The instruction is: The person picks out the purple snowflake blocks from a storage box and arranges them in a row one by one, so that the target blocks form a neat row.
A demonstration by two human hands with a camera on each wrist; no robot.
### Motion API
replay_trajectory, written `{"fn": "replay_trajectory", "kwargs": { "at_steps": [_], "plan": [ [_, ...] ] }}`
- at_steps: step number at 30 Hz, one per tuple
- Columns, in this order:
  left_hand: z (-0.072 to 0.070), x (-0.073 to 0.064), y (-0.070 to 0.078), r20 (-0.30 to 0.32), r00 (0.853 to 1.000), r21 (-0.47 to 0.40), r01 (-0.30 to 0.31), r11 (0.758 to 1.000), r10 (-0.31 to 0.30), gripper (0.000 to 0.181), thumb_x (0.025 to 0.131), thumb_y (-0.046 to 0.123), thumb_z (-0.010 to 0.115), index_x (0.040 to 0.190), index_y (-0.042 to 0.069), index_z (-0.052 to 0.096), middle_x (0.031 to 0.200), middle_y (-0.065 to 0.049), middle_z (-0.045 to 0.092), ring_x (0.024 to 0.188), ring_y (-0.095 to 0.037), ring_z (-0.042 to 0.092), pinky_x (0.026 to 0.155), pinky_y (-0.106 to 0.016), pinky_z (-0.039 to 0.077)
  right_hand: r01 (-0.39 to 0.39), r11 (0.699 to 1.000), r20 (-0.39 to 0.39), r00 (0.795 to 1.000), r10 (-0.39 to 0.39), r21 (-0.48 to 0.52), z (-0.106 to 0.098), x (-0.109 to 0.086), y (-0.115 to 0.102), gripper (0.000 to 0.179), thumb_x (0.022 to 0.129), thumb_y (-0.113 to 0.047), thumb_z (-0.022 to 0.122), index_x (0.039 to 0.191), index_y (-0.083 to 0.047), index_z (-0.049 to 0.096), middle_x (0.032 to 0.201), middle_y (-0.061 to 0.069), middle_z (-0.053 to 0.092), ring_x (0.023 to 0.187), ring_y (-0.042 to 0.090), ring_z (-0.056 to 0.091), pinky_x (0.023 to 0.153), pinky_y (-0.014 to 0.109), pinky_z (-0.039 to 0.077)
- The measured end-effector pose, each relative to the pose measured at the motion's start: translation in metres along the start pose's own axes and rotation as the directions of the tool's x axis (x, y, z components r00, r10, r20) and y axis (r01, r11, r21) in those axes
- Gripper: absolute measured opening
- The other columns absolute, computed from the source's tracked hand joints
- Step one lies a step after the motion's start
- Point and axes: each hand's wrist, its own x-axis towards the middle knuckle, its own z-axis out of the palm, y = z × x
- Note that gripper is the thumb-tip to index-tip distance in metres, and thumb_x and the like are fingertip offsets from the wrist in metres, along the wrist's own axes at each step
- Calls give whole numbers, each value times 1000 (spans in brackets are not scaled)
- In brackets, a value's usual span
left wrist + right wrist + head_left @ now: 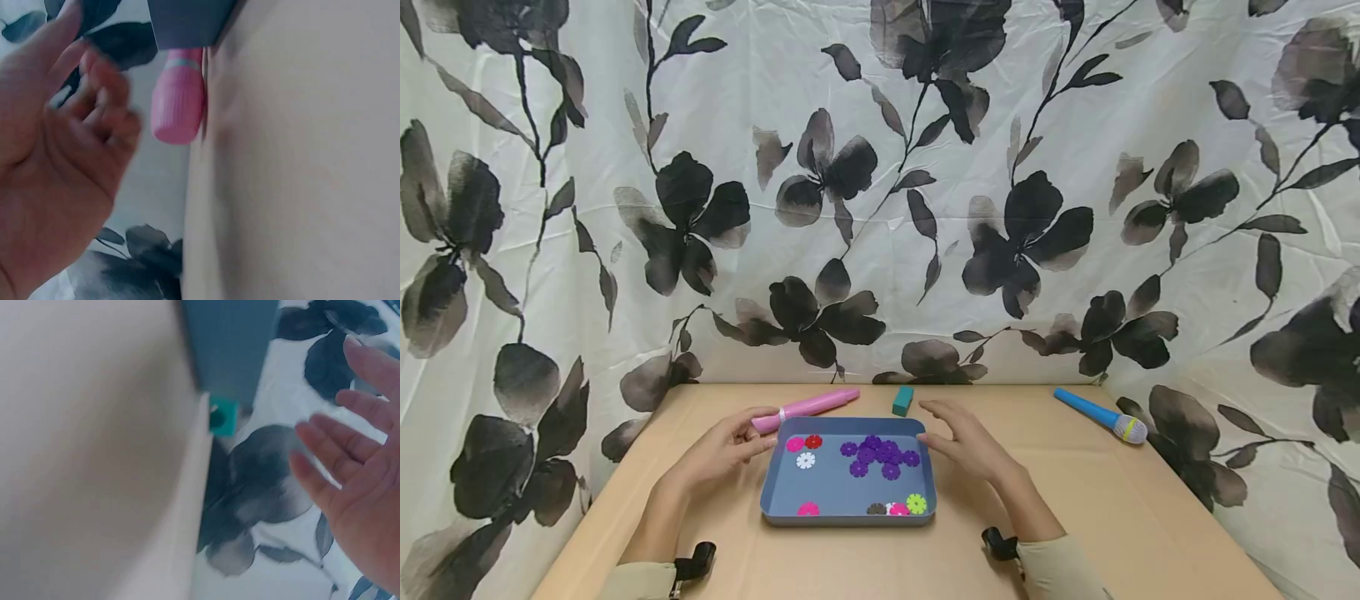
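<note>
A blue-grey tray (847,521) sits on the table between both hands. Inside it, a cluster of purple flower-shaped discs (880,452) lies right of centre. Pink and red discs (813,442) and a white disc (806,460) are at its upper left. Along the near side lie a pink disc (808,508), a brown disc (877,508) and a lime green disc (916,503). My left hand (726,446) is beside the left rim, fingers loosely bent, thumb close to the rim. On the other side my right hand (964,442) is spread with relaxed fingers, thumb tip at the right rim.
Behind the tray lie a pink marker-like tube (820,402) and a small teal block (902,401). A blue toy microphone (1101,415) rests at the far right of the table (1120,517). A floral curtain (880,250) hangs along the table's back edge.
</note>
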Motion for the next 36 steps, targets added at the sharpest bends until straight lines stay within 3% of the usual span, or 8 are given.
{"fn": "replay_trajectory", "kwargs": {
  "at_steps": [2, 4, 10, 15, 20, 26, 30, 36],
  "plan": [
    [-2, -3, -5, 109, 993, -92, 43, 995, -33, 61, 98, 21, 74, 150, 0, 50, 93, -25, 64, 66, -18, 58, 55, -33, 53, 47, 996, 12, 999, -48, 76, 0, 4, -10, 57, 101, -36, 70, 152, -17, 53, 152, 8, 55, 132, 33, 58, 107, 55, 50],
    [-2, -5, -9, 192, 980, -129, 76, 989, -51, 63, 98, 20, 74, 150, -3, 49, 93, -25, 65, 66, -20, 60, 54, -35, 53, 82, 988, 29, 996, -87, 134, 1, 8, -20, 51, 101, -29, 71, 148, -13, 57, 143, 9, 63, 121, 31, 65, 101, 48, 55],
    [3, -6, -21, 300, 949, -185, 156, 970, -95, 64, 96, 18, 76, 151, -4, 49, 97, -11, 63, 73, -18, 63, 61, -31, 56, 89, 977, 141, 983, -117, 192, 12, 19, -37, 37, 100, -14, 71, 136, -10, 66, 126, 5, 72, 108, 21, 69, 96, 42, 57],
    [7, -6, -30, 324, 941, -224, 180, 958, -101, 64, 97, 18, 75, 152, -1, 49, 106, -12, 58, 77, -18, 60, 68, -29, 57, 45, 988, 180, 981, -72, 150, 28, 32, -36, 31, 98, -9, 71, 130, -8, 70, 126, 12, 72, 106, 24, 68, 92, 45, 58],
    [6, -7, -31, 333, 936, -245, 202, 948, -113, 66, 96, 16, 76, 154, 2, 48, 115, -18, 58, 82, -19, 60, 73, -30, 58, 24, 998, 203, 979, -13, -53, 46, 34, -28, 29, 96, -4, 73, 125, -5, 72, 120, 13, 72, 108, 29, 66, 95, 45, 57],
    [5, -11, -28, 330, 935, -266, 223, 938, -128, 68, 95, 14, 77, 155, 2, 47, 121, -22, 59, 83, -20, 61, 75, -29, 57, 127, 947, 241, 969, -55, -294, 56, 28, -27, 23, 94, -7, 76, 117, -9, 75, 113, 3, 73, 108, 21, 68, 99, 44, 56],
    [5, -12, -28, 331, 933, -275, 236, 932, -139, 68, 95, 13, 77, 155, 1, 46, 125, -24, 59, 83, -19, 61, 75, -28, 56, 162, 933, 234, 968, -88, -322, 58, 27, -28, 19, 94, -6, 75, 112, -11, 76, 108, 0, 73, 105, 18, 67, 98, 43, 55],
    [4, -14, -29, 330, 934, -265, 233, 935, -139, 69, 95, 15, 77, 155, 1, 46, 124, -24, 58, 84, -20, 60, 76, -28, 57, 114, 955, 244, 969, -46, -272, 59, 29, -29, 14, 94, -7, 76, 104, -16, 74, 101, -4, 69, 96, 12, 60, 94, 44, 50]
  ]
}}
